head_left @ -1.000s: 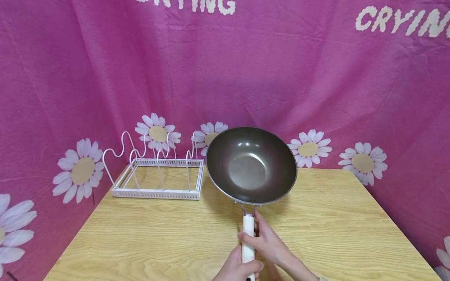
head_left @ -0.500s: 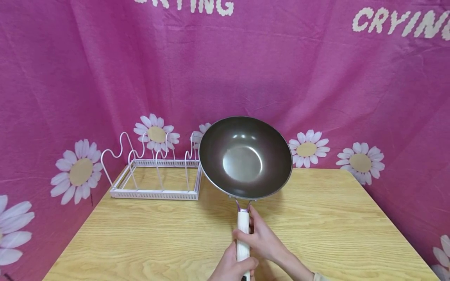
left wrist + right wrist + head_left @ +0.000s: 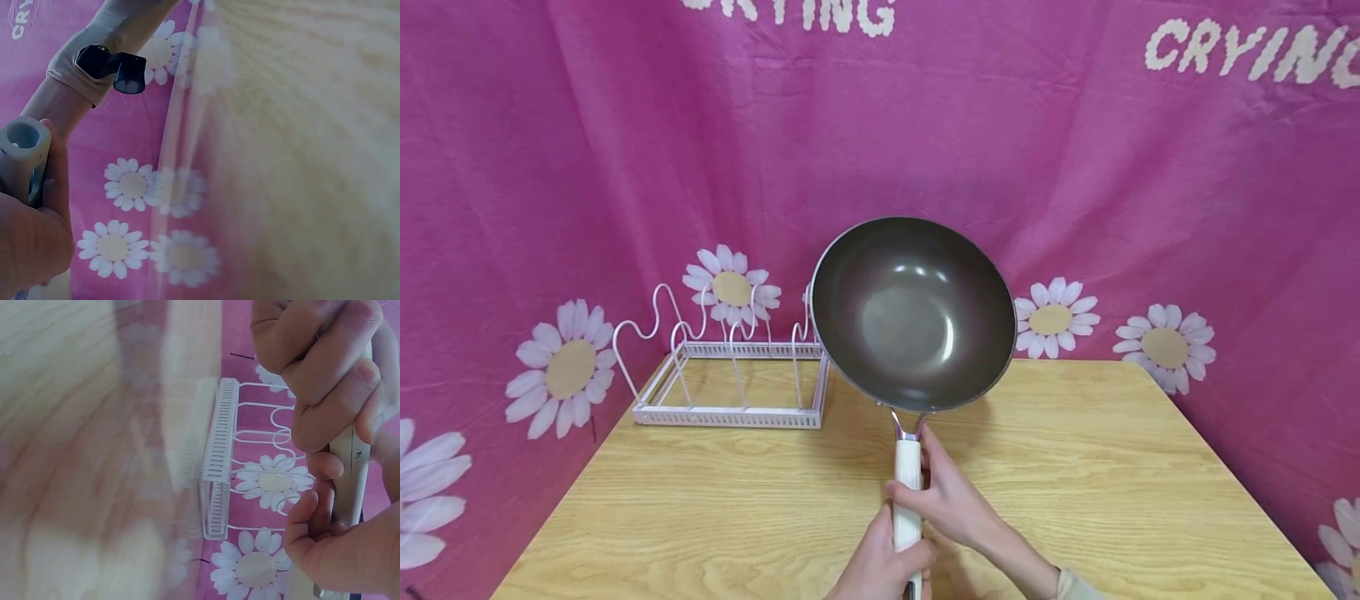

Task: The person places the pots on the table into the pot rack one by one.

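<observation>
A dark wok (image 3: 910,312) with a pale handle (image 3: 907,475) is held up over the table, tilted so its inside faces me. My right hand (image 3: 951,500) grips the handle just below the purple-tinted metal bracket. Lower down, my left hand (image 3: 883,558) wraps the handle near its end, thumb across the front. The hollow handle end (image 3: 25,140) shows beside my left hand (image 3: 34,244) in the left wrist view. In the right wrist view, fingers of both hands curl round the handle (image 3: 350,469). Left of the wok stands a white wire rack (image 3: 730,417), its right edge partly hidden behind the rim.
The wood-grain table (image 3: 1075,500) extends on both sides of the hands. A pink curtain (image 3: 910,150) with daisies and white lettering hangs behind and at the sides. The rack has upright curved wire dividers on a rectangular slotted base.
Both hands have lifted the wok and shifted it slightly left; it is tilted more upright. Its rim now overlaps the rack's right end in the head view. The grip is unchanged.
</observation>
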A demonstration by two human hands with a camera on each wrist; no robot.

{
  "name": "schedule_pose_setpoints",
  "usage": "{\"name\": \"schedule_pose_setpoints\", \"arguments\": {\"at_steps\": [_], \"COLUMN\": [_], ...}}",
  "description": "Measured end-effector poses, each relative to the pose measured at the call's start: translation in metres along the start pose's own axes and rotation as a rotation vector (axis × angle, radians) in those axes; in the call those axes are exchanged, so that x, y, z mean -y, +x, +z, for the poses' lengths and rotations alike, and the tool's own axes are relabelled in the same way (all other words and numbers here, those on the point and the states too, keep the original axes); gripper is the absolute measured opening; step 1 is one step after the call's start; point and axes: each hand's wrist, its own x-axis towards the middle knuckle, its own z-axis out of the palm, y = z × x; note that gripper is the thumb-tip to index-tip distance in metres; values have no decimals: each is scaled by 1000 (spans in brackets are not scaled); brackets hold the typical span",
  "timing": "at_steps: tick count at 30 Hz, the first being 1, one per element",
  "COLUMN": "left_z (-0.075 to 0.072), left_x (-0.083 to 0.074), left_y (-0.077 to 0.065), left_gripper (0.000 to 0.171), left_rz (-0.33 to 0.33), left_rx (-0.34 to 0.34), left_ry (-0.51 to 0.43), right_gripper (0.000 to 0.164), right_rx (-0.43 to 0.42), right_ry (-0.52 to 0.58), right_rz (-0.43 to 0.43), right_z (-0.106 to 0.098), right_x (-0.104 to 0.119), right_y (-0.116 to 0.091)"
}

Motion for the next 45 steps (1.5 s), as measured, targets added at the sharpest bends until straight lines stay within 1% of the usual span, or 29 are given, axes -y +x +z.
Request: {"name": "schedule_pose_setpoints", "arguments": {"at_steps": [6, 10, 15, 17, 20, 26, 28, 33, 40, 45], "left_z": [-7, -8, -11, -13, -16, -19, -21, -25, -29, -34], "left_x": [-8, -11, -13, -14, -15, -19, -22, -28, -34, -37], "left_y": [-2, -5, -9, -10, -11, -11, -12, -15, -22, -23], "left_gripper": [66, 67, 67, 67, 69, 68, 69, 69, 72, 73], "left_rz": [28, 21, 7, 4, 12, 40, 49, 62, 93, 119], "left_rx": [-3, -21, -49, -59, -73, -107, -114, -140, -178, -195], "left_ry": [60, 65, 63, 81, 96, 142, 166, 212, 255, 307], "right_gripper": [61, 59, 60, 60, 59, 67, 66, 61, 66, 68], "right_rx": [-12, 2, 17, 26, 34, 35, 32, 20, 36, 8], "right_ry": [-4, 4, 2, 3, 7, 32, 37, 20, 7, -35], "right_rz": [-8, -13, -28, -43, -65, -91, -102, -128, -151, -166], "right_z": [3, 5, 8, 8, 9, 12, 14, 17, 21, 26], "right_x": [8, 12, 18, 19, 21, 24, 26, 33, 44, 48], "right_y": [6, 8, 10, 11, 14, 20, 22, 25, 28, 31]}}
